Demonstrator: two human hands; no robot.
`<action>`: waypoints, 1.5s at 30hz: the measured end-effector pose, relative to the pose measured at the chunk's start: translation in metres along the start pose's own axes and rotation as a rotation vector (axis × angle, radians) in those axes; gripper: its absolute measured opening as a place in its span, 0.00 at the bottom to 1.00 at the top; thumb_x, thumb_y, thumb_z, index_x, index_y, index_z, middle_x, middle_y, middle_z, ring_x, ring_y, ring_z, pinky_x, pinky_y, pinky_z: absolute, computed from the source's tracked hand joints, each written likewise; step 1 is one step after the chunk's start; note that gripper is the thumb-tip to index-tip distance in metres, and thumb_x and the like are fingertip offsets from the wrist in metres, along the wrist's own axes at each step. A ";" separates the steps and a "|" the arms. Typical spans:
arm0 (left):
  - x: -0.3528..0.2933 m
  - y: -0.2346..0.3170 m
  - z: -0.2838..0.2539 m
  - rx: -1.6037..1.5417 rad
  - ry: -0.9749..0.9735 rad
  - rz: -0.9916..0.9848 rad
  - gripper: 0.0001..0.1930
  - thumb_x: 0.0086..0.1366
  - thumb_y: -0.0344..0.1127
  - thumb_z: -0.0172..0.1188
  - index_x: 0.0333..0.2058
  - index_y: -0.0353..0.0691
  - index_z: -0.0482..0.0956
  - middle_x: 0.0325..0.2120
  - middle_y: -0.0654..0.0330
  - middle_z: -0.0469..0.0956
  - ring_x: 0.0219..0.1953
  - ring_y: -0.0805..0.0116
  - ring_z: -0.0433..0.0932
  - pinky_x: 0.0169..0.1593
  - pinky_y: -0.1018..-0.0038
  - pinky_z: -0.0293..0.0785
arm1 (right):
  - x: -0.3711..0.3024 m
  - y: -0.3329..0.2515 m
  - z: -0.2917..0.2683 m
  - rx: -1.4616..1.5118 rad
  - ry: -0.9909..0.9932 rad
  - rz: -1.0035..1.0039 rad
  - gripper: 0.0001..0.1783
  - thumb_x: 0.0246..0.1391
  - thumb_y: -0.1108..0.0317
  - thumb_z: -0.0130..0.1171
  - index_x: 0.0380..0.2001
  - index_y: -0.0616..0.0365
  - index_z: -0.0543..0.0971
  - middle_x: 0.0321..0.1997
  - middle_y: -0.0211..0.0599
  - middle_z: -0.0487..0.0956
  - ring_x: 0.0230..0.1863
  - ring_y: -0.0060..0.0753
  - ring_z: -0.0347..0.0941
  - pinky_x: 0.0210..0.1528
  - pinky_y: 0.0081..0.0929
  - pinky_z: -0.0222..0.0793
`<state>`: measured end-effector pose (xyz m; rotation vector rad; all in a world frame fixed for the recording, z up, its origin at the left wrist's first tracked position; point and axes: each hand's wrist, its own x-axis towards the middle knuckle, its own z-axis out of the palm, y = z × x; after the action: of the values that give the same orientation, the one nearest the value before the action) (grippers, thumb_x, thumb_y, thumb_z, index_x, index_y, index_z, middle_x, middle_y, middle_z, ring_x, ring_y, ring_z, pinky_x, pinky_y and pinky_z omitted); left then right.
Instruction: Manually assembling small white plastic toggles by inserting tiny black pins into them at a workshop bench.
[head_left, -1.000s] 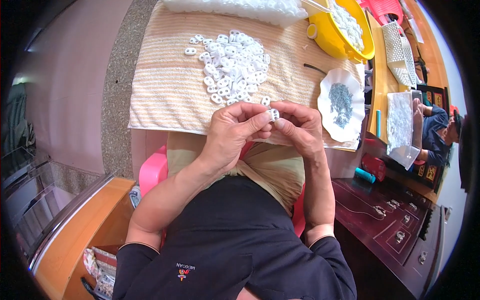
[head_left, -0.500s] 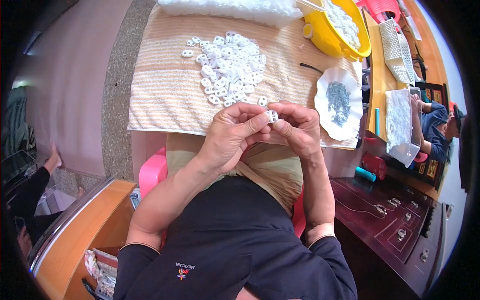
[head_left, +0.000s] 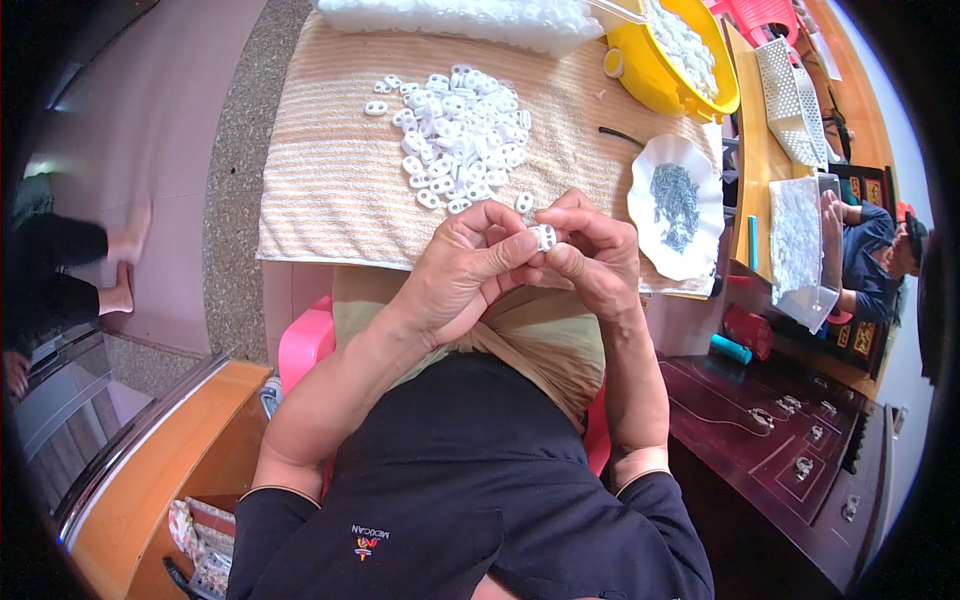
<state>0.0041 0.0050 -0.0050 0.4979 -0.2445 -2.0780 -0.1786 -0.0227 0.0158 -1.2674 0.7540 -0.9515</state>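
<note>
Between my hands is a small white plastic piece with two holes, resembling a cord lock. My left hand pinches one side with thumb and forefinger. From the other side, the thumb and fingertips of my right hand grip the same piece. Just beyond my fingers, a single white two-holed piece lies on the striped towel. A heap of similar pieces is spread farther back. At the right, a white scalloped dish holds many tiny dark bits, too small to make out.
A yellow basket full of white pieces stands back right, near a clear container of white parts. A black strip lies by the dish. Another person sits far right; someone's bare feet are on the floor at left.
My hands stay nearly in place; the white piece has tilted slightly between my fingertips. At the left, the other person's legs and feet have moved farther into view.
</note>
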 end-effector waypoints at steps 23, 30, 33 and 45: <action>0.000 0.005 0.007 0.003 -0.048 0.022 0.02 0.64 0.28 0.59 0.34 0.37 0.75 0.31 0.61 0.78 0.35 0.72 0.79 0.41 0.74 0.81 | 0.002 -0.010 0.004 -0.099 -0.042 0.036 0.17 0.50 0.77 0.64 0.45 0.65 0.79 0.38 0.34 0.74 0.37 0.20 0.68 0.40 0.17 0.65; -0.001 0.004 0.005 0.056 -0.022 -0.016 0.05 0.62 0.29 0.62 0.34 0.37 0.75 0.31 0.60 0.78 0.33 0.72 0.79 0.39 0.77 0.79 | 0.000 -0.018 0.002 0.032 -0.054 0.196 0.07 0.53 0.74 0.62 0.35 0.65 0.77 0.36 0.31 0.71 0.38 0.19 0.68 0.41 0.17 0.65; -0.002 0.005 0.008 0.078 -0.011 -0.026 0.05 0.62 0.29 0.62 0.34 0.37 0.75 0.32 0.59 0.79 0.32 0.72 0.79 0.39 0.77 0.79 | 0.000 -0.027 0.001 -0.007 -0.068 0.195 0.06 0.54 0.76 0.60 0.35 0.65 0.76 0.37 0.30 0.70 0.39 0.20 0.69 0.42 0.18 0.67; -0.003 -0.003 0.010 0.143 0.007 -0.020 0.06 0.63 0.28 0.59 0.39 0.39 0.76 0.43 0.54 0.78 0.37 0.75 0.79 0.41 0.75 0.80 | 0.062 -0.107 -0.080 -0.840 0.801 -0.453 0.11 0.52 0.70 0.65 0.37 0.67 0.80 0.30 0.35 0.81 0.28 0.20 0.75 0.31 0.17 0.71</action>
<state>-0.0010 0.0091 0.0034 0.5957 -0.3880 -2.0875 -0.2402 -0.1171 0.1110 -1.8339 1.6499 -1.6442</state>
